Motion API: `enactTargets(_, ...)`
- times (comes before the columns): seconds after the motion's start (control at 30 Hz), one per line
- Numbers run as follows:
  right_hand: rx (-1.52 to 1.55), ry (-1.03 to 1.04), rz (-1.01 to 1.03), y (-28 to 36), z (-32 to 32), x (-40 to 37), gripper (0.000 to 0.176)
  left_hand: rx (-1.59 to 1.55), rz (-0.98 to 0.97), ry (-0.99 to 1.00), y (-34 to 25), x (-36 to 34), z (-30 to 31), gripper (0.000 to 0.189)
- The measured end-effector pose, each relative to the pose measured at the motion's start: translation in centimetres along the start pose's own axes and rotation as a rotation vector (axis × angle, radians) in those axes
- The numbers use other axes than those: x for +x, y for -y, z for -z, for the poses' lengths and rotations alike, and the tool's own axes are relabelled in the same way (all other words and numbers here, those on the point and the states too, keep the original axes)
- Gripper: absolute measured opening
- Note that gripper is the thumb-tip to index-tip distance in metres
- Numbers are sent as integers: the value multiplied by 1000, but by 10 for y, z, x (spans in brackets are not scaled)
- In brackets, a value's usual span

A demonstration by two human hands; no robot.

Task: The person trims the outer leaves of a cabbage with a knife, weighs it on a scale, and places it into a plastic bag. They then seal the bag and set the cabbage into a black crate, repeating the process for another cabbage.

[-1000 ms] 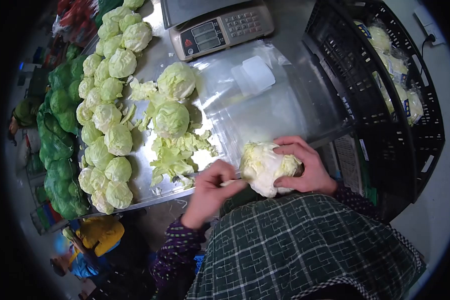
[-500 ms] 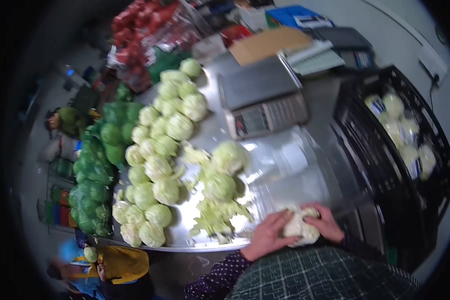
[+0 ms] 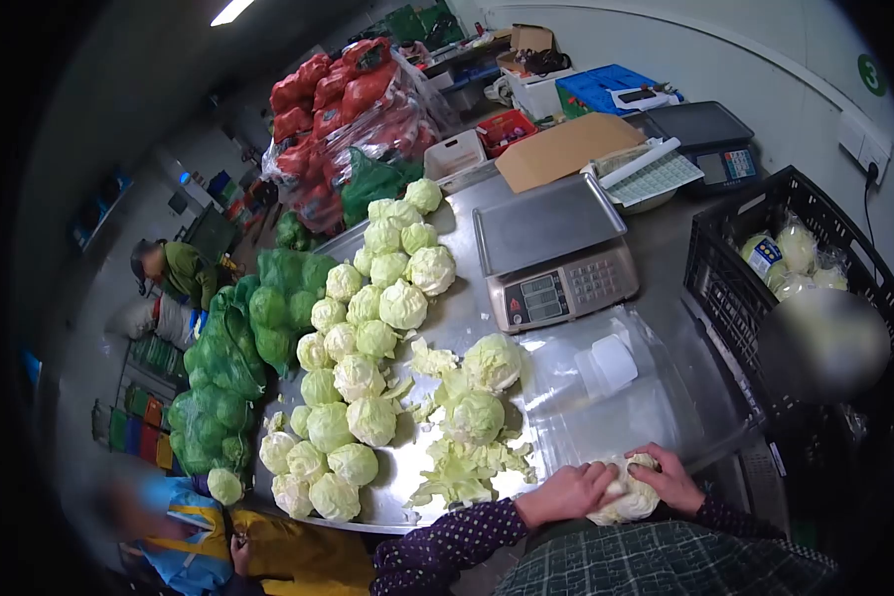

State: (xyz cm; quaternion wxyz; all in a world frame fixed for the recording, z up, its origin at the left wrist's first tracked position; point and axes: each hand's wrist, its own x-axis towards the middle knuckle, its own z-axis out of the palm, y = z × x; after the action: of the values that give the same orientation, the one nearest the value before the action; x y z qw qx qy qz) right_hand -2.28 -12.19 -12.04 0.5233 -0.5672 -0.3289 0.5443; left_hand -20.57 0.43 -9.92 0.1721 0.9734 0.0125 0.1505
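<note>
At the table's front edge, a pale cabbage (image 3: pixel 634 504) sits between my two hands. My left hand (image 3: pixel 571 492) grips it from the left, with fingers bent over its upper side. On the opposite side, my right hand (image 3: pixel 671 481) wraps its fingers and thumb around it. Clear plastic bags (image 3: pixel 606 397) lie flat just beyond my hands. To the left are two trimmed cabbages, the nearer cabbage (image 3: pixel 475 417) standing by a heap of loose cabbage leaves (image 3: pixel 467 471).
Rows of cabbages (image 3: pixel 358 377) cover the left of the metal table, beside green net sacks (image 3: pixel 214 427). A weighing scale (image 3: pixel 566 283) stands behind the bags. A black crate (image 3: pixel 720 253) with wrapped cabbages is at right. A co-worker in a yellow apron (image 3: pixel 303 556) holds a cabbage.
The view has tilted, so the table's contents appear lower and further right. Both hands stay on the cabbage; my left fingers now reach further over it.
</note>
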Motion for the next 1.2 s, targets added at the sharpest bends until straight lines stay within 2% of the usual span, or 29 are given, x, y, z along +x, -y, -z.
enactTargets(0.17, -32, 39, -41, 4, -3, -5, 31, -51, -25, -93, 0, -9, -4, 29)
enactTargets(0.23, -63, 69, 41, 3, -5, 1, 33, -245, 598, 9, 15, -31, -22, 21)
enactTargets(0.27, -70, 60, 71, 0, -6, 5, 33, 89, 404, -31, 76, -101, -117, 20)
enactTargets(0.33, 24, 52, -3, -3, -11, 6, 33, 9, 980, -678, 131, -151, -117, 32)
enactTargets(0.37, -49, 72, 24, -8, -6, 9, 32, -232, 1295, -812, 65, -81, 5, 45)
enactTargets(0.4, -46, 61, 7, -8, -6, 8, 30, 358, 1194, -711, 125, -170, -57, 61)
enactTargets(0.47, 108, 82, -65, -6, -9, 11, 27, 210, 937, -664, 43, -93, 26, 70)
enactTargets(0.53, 189, 104, -115, -9, -16, 15, 26, -340, 797, -377, 14, -86, 17, 73)
enactTargets(0.57, 236, 125, -118, -8, -19, 21, 26, -563, 720, -329, 3, -76, 15, 71)
enactTargets(0.6, 231, 147, -107, -4, -22, 27, 26, -557, 585, -261, 0, -67, 17, 64)
enactTargets(0.63, 218, 154, -130, -2, -23, 28, 26, -589, 603, -190, -2, -63, 15, 56)
enactTargets(0.73, 158, 145, -141, -10, -20, 21, 27, -667, 563, -228, 2, -65, -1, 49)
enactTargets(0.77, 220, 177, -129, -13, -20, 24, 27, -682, 551, -269, 7, -66, -5, 48)
enactTargets(0.83, 230, 218, -94, -26, -14, 31, 26, -624, 433, -241, 14, -62, -6, 46)
enactTargets(0.9, 228, 217, -61, -33, -8, 34, 24, -468, 364, -215, 16, -56, -7, 44)
enactTargets(1.03, 255, 220, -45, -30, -5, 29, 24, -276, 243, -296, 7, -45, -13, 38)
enactTargets(1.13, 248, 207, -57, -24, -4, 21, 26, -16, 58, -253, 6, -35, -14, 31)
enactTargets(1.17, 237, 215, -88, -21, -2, 20, 26, -25, 37, -253, 7, -34, -16, 31)
enactTargets(1.2, 234, 197, -82, -20, -1, 20, 26, -33, 123, -254, 9, -35, -22, 29)
